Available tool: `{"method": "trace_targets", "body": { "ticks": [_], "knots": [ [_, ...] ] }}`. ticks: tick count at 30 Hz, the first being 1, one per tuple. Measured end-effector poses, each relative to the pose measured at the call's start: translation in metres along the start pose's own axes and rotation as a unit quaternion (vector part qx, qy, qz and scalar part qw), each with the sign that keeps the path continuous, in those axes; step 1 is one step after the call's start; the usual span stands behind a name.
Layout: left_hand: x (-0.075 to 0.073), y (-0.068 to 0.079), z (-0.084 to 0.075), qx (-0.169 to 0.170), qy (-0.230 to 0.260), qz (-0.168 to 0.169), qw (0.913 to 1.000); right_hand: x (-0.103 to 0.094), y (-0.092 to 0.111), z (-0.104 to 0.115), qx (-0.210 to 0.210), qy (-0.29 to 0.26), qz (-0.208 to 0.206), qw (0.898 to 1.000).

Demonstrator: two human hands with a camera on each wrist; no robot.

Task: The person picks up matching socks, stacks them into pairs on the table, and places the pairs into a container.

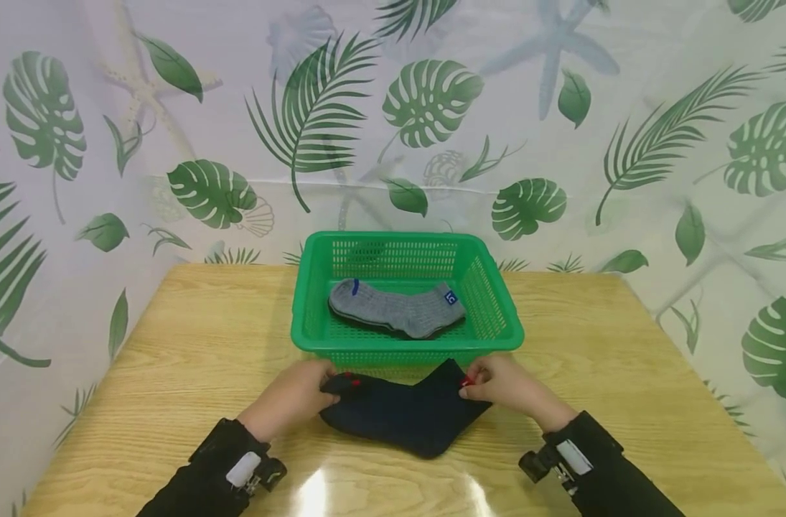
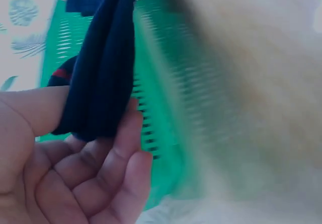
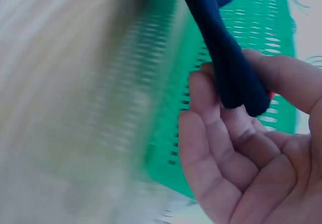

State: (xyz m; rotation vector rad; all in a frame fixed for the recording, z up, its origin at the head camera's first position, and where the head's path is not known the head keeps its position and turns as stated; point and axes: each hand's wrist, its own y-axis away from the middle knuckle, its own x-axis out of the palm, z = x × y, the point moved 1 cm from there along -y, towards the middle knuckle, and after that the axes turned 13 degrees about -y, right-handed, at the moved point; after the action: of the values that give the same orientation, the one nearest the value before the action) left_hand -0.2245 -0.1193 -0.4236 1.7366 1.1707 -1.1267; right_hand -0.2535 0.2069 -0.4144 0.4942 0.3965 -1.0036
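Note:
Both hands hold a dark navy pair of socks (image 1: 405,413) with small red marks, stretched sideways in front of the green basket. At the toe end my left hand (image 1: 297,398) pinches the fabric between thumb and fingers. The cuff end, with its red tag, is pinched by my right hand (image 1: 510,388). In the left wrist view the folded navy sock layers (image 2: 103,68) run between the thumb and fingers. The right wrist view shows the cuff layers (image 3: 229,65) gripped the same way.
Just beyond the hands stands a green plastic basket (image 1: 405,345) with slotted walls. Inside it lies a grey pair of socks (image 1: 399,309) with a blue label. The wooden table (image 1: 205,323) ends against a leaf-print cloth (image 1: 425,165) at the back.

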Motion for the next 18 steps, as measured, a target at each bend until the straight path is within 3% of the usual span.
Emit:
{"method": "trace_targets", "body": {
  "ticks": [3, 8, 12, 15, 18],
  "knots": [
    [-0.018, 0.002, -0.006, 0.015, 0.002, -0.002, 0.9999, -0.012, 0.006, 0.010, -0.036, 0.009, 0.022, 0.999],
    [-0.041, 0.002, -0.014, 0.051, 0.021, -0.056, 0.9969, -0.024, 0.012, 0.027, -0.094, 0.050, 0.007, 0.994],
    [-0.044, 0.000, -0.016, 0.052, 0.017, -0.087, 0.9947, -0.025, 0.012, 0.034, -0.118, 0.065, -0.050, 0.990],
    [-0.042, -0.003, -0.014, 0.047, 0.007, -0.083, 0.9954, -0.022, 0.012, 0.034, -0.135, 0.081, -0.078, 0.984],
    [-0.041, -0.002, -0.012, 0.045, 0.015, -0.069, 0.9965, -0.021, 0.013, 0.033, -0.134, 0.102, -0.080, 0.982]
  ]
}}
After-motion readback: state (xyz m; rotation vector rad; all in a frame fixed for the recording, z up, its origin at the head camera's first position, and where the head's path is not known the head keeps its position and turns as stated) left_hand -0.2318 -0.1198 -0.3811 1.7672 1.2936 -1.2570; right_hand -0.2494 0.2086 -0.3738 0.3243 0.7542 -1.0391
